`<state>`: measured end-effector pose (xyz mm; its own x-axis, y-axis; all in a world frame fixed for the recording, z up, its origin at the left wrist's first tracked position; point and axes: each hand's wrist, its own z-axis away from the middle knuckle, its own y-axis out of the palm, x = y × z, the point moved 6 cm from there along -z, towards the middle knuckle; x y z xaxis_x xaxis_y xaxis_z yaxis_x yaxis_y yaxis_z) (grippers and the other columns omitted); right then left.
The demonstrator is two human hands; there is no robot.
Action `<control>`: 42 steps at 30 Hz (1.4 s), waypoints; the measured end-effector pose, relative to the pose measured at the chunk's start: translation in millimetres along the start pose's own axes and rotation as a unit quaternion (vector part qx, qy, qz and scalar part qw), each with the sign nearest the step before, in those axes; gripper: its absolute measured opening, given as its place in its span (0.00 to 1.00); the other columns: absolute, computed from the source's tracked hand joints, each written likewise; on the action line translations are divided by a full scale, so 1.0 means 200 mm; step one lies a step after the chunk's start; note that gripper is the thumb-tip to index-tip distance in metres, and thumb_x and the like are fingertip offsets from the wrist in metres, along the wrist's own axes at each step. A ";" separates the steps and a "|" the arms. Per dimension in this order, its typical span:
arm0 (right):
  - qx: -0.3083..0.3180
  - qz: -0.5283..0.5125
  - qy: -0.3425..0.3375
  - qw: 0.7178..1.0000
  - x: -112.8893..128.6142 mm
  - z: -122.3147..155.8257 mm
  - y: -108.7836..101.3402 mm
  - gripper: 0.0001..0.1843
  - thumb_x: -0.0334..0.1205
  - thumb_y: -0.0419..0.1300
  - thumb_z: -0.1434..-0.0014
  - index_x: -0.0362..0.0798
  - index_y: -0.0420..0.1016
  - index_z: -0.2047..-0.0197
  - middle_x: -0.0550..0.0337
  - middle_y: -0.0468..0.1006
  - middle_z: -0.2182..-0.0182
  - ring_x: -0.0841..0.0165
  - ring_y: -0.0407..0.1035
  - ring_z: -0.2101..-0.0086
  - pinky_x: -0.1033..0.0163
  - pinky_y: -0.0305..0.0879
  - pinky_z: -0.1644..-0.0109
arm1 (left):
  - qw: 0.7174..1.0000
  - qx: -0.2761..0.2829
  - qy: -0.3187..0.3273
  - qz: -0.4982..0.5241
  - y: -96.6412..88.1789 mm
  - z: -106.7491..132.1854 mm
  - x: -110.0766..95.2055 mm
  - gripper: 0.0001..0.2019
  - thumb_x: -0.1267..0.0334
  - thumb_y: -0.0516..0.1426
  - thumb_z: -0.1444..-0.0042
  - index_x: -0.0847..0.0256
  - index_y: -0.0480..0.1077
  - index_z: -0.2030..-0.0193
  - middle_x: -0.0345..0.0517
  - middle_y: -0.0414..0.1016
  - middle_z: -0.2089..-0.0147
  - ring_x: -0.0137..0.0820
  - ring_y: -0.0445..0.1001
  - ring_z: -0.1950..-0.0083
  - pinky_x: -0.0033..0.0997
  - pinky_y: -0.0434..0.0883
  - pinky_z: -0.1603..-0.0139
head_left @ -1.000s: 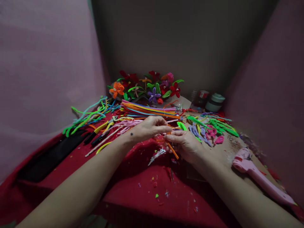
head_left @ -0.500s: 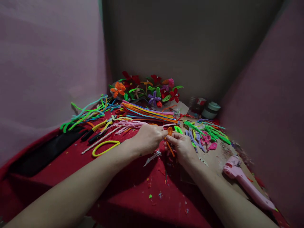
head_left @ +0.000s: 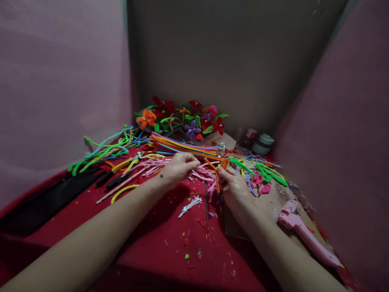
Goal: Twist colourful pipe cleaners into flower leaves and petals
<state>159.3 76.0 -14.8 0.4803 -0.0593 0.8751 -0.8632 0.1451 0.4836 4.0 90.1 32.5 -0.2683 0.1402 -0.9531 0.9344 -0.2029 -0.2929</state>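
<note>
My right hand (head_left: 233,187) is closed round an orange pipe cleaner (head_left: 217,172) with a small loop bent at its top end. My left hand (head_left: 178,167) lies just to the left of it, fingers curled and pinched at pink pipe cleaners (head_left: 170,164) on the red cloth (head_left: 158,243). The two hands are a little apart. A thin dark wire (head_left: 206,211) lies on the cloth just below them.
A bundle of straight coloured pipe cleaners (head_left: 182,147) lies behind the hands, with finished pipe-cleaner flowers (head_left: 185,119) at the back wall. Green and purple bent pieces (head_left: 258,170) sit right, a pink glue gun (head_left: 304,233) nearer right, jars (head_left: 261,144) behind. Green strands (head_left: 100,152) and a black case (head_left: 48,202) lie left.
My left hand has let go of the orange pipe cleaner and moved left onto the pink ones. My right hand keeps the orange piece, now standing more upright.
</note>
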 end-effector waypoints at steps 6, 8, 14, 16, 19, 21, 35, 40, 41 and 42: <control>0.039 -0.030 0.027 0.998 -0.01 0.07 0.08 0.13 0.39 0.68 0.62 0.44 0.69 0.77 0.66 0.68 0.83 0.77 0.57 0.83 0.70 0.52 0.81 | 0.935 0.222 -0.106 0.257 0.31 0.09 0.08 0.12 0.58 0.59 0.54 0.65 0.64 0.72 0.34 0.61 0.81 0.16 0.47 0.86 0.21 0.43 0.86; 0.037 -0.034 0.022 0.998 -0.02 0.08 0.08 0.12 0.37 0.68 0.63 0.43 0.69 0.77 0.66 0.67 0.83 0.78 0.58 0.83 0.70 0.54 0.80 | 0.943 0.199 -0.096 0.248 0.30 0.08 0.09 0.10 0.60 0.58 0.54 0.65 0.64 0.73 0.32 0.58 0.83 0.17 0.48 0.86 0.21 0.44 0.86; 0.024 -0.051 0.039 0.998 -0.03 0.06 0.06 0.12 0.35 0.68 0.65 0.43 0.68 0.80 0.67 0.64 0.84 0.80 0.55 0.83 0.72 0.51 0.81 | 0.989 0.108 0.005 0.105 0.22 0.05 0.03 0.05 0.67 0.57 0.56 0.67 0.65 0.76 0.32 0.60 0.83 0.18 0.55 0.83 0.20 0.51 0.82; 0.037 -0.057 0.043 0.997 -0.02 0.06 0.07 0.09 0.34 0.68 0.64 0.42 0.71 0.79 0.66 0.66 0.83 0.80 0.57 0.82 0.73 0.53 0.81 | 0.986 0.086 0.025 0.140 0.22 0.05 0.02 0.06 0.68 0.58 0.57 0.67 0.67 0.70 0.35 0.66 0.77 0.21 0.63 0.77 0.21 0.60 0.76; 0.065 -0.038 0.059 0.995 -0.01 0.06 0.08 0.08 0.32 0.67 0.64 0.41 0.74 0.76 0.64 0.70 0.82 0.78 0.60 0.81 0.72 0.57 0.80 | 0.980 0.064 0.069 0.175 0.21 0.04 0.01 0.11 0.70 0.58 0.58 0.67 0.67 0.64 0.41 0.72 0.68 0.26 0.70 0.67 0.27 0.67 0.64; 0.077 -0.007 0.068 0.995 0.00 0.06 0.08 0.09 0.33 0.67 0.64 0.40 0.75 0.75 0.62 0.71 0.82 0.77 0.62 0.82 0.71 0.58 0.80 | 0.984 0.038 0.097 0.142 0.19 0.04 0.01 0.10 0.69 0.57 0.56 0.66 0.67 0.64 0.41 0.72 0.68 0.27 0.70 0.67 0.29 0.68 0.63; 0.088 0.179 -0.040 0.979 0.11 0.07 0.09 0.09 0.40 0.64 0.57 0.42 0.74 0.77 0.66 0.67 0.85 0.78 0.55 0.84 0.69 0.50 0.81 | 0.990 -0.008 0.116 0.075 0.15 0.05 0.00 0.04 0.68 0.55 0.51 0.66 0.69 0.70 0.36 0.66 0.78 0.22 0.63 0.77 0.22 0.62 0.76; 0.067 0.105 0.040 0.991 0.05 0.06 0.06 0.10 0.37 0.65 0.62 0.43 0.66 0.83 0.69 0.61 0.89 0.79 0.49 0.86 0.70 0.41 0.84 | 0.928 -0.010 0.334 -0.163 0.16 0.12 -0.08 0.07 0.69 0.51 0.46 0.65 0.70 0.67 0.45 0.69 0.69 0.28 0.67 0.67 0.28 0.66 0.64; 0.063 0.084 0.063 0.992 0.03 0.05 0.05 0.11 0.36 0.64 0.63 0.44 0.64 0.84 0.69 0.60 0.89 0.80 0.48 0.87 0.70 0.39 0.84 | 0.900 0.011 0.377 -0.216 0.19 0.14 -0.10 0.08 0.69 0.49 0.44 0.64 0.70 0.67 0.47 0.69 0.67 0.30 0.67 0.65 0.31 0.66 0.62; 0.059 0.068 0.081 0.993 0.01 0.05 0.05 0.12 0.36 0.64 0.64 0.44 0.62 0.84 0.69 0.60 0.89 0.80 0.47 0.87 0.70 0.38 0.84 | 0.879 0.034 0.404 -0.251 0.21 0.16 -0.10 0.10 0.69 0.48 0.43 0.64 0.70 0.66 0.49 0.69 0.66 0.31 0.67 0.63 0.33 0.66 0.60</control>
<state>150.5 67.8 -7.9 0.3682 0.1143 0.9227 -0.9295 0.0235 0.3680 41.2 47.0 37.0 -0.3629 0.8658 -0.3446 0.7223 0.0277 -0.6911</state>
